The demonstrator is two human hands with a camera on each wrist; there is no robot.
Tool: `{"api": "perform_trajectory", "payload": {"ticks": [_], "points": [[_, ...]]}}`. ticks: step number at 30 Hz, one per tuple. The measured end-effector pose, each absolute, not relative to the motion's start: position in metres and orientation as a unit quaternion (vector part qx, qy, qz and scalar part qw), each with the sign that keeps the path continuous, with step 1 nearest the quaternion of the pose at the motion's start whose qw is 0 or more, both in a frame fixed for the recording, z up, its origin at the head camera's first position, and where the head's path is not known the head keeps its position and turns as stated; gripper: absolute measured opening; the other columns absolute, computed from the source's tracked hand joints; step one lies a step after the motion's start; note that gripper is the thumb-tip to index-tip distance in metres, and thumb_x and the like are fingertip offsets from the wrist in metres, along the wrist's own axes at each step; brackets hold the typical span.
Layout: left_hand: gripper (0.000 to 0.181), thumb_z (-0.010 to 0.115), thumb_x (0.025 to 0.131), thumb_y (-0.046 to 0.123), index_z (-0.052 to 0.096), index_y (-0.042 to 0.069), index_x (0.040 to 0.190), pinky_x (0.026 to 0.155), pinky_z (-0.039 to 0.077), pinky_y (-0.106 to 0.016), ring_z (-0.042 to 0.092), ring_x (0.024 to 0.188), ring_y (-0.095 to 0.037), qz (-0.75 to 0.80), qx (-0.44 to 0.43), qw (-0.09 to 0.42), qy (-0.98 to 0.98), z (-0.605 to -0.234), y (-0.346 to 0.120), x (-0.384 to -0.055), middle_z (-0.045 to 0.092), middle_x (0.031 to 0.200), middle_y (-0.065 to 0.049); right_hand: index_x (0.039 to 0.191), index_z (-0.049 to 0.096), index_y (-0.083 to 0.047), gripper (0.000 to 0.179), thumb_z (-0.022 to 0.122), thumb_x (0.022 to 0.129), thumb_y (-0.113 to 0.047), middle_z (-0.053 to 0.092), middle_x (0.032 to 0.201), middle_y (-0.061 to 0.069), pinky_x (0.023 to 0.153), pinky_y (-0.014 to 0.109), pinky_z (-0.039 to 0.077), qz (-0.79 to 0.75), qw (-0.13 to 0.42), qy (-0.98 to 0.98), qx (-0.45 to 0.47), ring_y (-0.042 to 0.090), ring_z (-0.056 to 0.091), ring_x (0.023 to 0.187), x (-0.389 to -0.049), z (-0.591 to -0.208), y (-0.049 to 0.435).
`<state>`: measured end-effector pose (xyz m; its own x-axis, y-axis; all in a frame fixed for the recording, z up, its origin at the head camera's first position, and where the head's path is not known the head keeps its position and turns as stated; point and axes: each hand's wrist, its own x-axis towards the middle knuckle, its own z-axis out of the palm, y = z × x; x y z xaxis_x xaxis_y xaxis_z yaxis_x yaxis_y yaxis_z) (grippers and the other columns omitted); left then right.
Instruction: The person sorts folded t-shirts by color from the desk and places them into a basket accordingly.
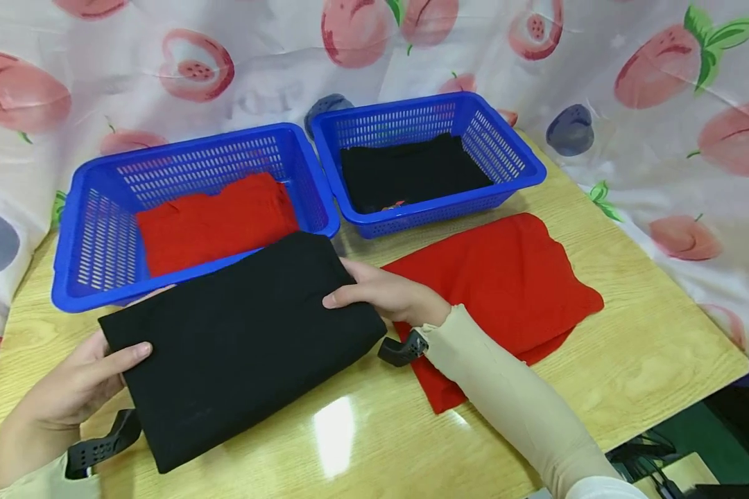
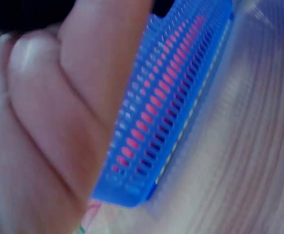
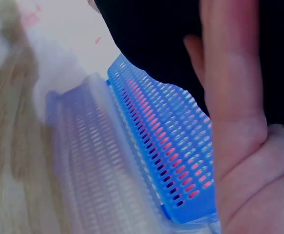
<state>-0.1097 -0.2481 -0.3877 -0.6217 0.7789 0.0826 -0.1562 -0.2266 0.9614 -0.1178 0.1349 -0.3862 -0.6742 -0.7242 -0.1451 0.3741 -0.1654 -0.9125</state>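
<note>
Both hands hold a folded black cloth (image 1: 243, 339), possibly a garment, raised over the front of the table. My left hand (image 1: 75, 381) grips its left edge, thumb on top and fingers underneath. At the right end, my right hand (image 1: 393, 294) pinches the cloth the same way, its thumb lying on the upper face. The cloth's far edge overlaps the front rim of the left blue basket (image 1: 71, 242), which contains a folded red cloth (image 1: 218, 222). In the right wrist view, the black cloth (image 3: 151, 34) hangs above the basket's slotted side (image 3: 161, 141).
A second blue basket (image 1: 443, 201) stands at the back right with a folded black cloth (image 1: 412, 170) inside. A loosely folded red cloth (image 1: 499, 284) lies on the wooden table (image 1: 655, 360), partly behind my right forearm. A fruit-patterned curtain (image 1: 274, 62) backs the table.
</note>
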Motion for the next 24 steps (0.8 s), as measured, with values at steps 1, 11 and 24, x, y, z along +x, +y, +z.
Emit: {"api": "perform_trajectory", "payload": {"ticks": [1,11,24], "points": [[0.054,0.016,0.091,-0.012,0.016,0.007,0.142,0.086,0.045,-0.034,0.050,0.112,-0.022,0.737,0.301,0.318,0.515,-0.386,-0.246,-0.109,0.042,0.135,-0.007,0.130,0.029,-0.007,0.051,0.053,0.085,-0.009,0.044,0.123,0.017,0.089,0.044,0.042,-0.749,0.359,0.533,-0.159,0.032,0.050,0.106,-0.117,-0.385,0.136],[0.068,0.020,0.089,-0.011,-0.014,0.014,0.142,0.091,0.040,-0.042,0.028,0.128,-0.026,0.792,0.355,0.269,0.418,-0.369,-0.223,-0.108,0.002,0.147,-0.013,0.131,0.029,-0.009,0.051,0.052,0.085,-0.013,0.041,0.122,0.016,0.083,0.042,0.046,-0.773,0.304,0.539,-0.139,0.030,0.050,0.103,-0.111,-0.371,0.146],[0.070,0.040,0.083,-0.010,0.012,0.010,0.143,0.108,0.008,-0.033,-0.001,0.133,-0.023,0.849,0.264,0.022,0.457,-0.340,-0.186,-0.094,-0.001,0.148,-0.006,0.129,0.033,-0.009,0.045,0.048,0.087,-0.018,0.048,0.116,0.012,0.076,0.035,0.050,-0.814,0.220,0.524,-0.120,0.023,0.059,0.090,-0.111,-0.354,0.150]]}}
